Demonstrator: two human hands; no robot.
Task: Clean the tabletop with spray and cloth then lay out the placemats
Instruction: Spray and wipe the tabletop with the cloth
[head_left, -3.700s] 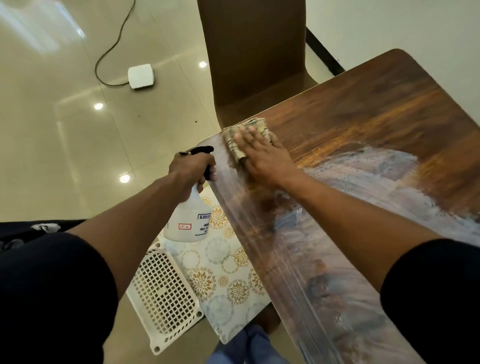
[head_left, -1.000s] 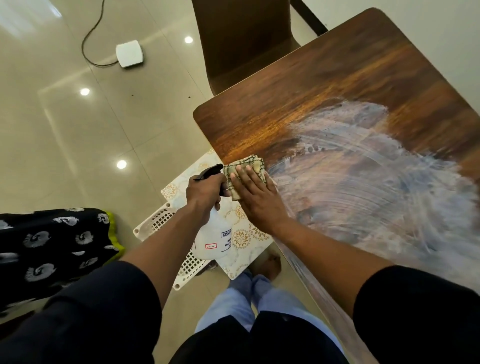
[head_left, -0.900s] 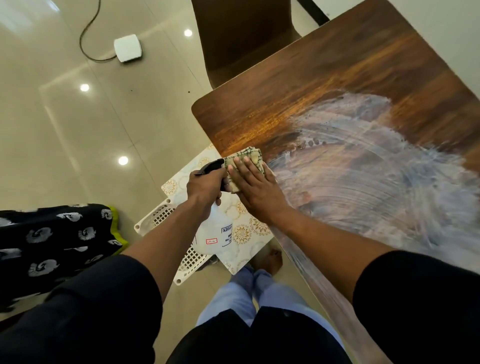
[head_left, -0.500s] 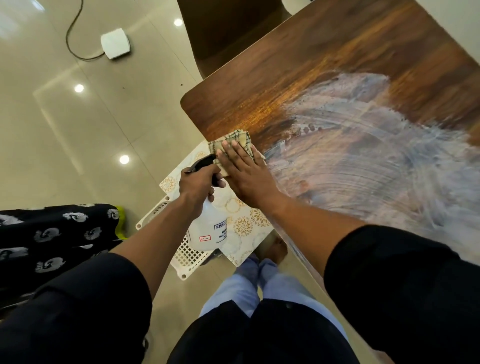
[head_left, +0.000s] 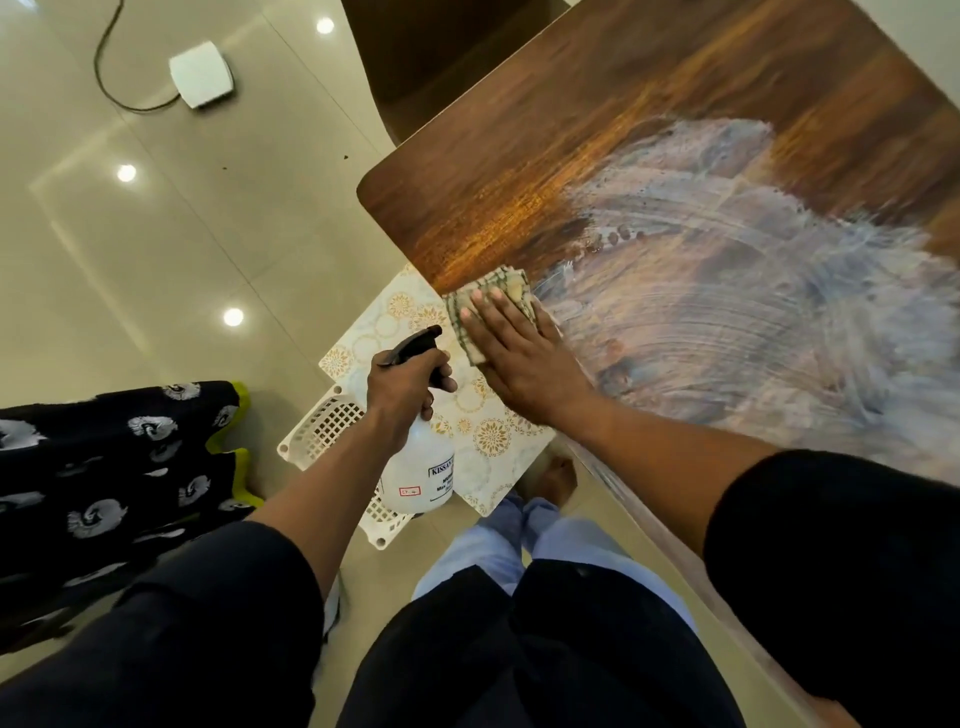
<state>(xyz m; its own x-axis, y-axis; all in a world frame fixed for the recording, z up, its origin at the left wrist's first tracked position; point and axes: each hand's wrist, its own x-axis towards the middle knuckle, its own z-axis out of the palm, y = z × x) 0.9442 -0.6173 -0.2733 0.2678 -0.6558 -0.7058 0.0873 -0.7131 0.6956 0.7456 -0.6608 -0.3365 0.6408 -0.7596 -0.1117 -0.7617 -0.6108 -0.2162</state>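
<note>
My right hand (head_left: 519, 353) presses flat on a folded checked cloth (head_left: 498, 288) at the near left edge of the dark wooden tabletop (head_left: 519, 171). Wet, pale wipe streaks (head_left: 753, 291) cover the table's middle and right. My left hand (head_left: 402, 387) hangs off the table's edge, gripping the black trigger head of a white spray bottle (head_left: 421, 478). Below it, patterned placemats (head_left: 483, 421) with gold medallions lie on a white lattice basket (head_left: 327, 426) on the floor.
A brown chair (head_left: 431, 57) stands at the table's far left end. A white box with a black cable (head_left: 202, 75) lies on the glossy tiled floor. Black patterned fabric with a yellow edge (head_left: 114, 467) is at the left. My legs and a bare foot (head_left: 553, 480) are below.
My right hand and the cloth have slid back along the near left edge, from close to the far corner toward me. The left hand still holds the bottle beside the table.
</note>
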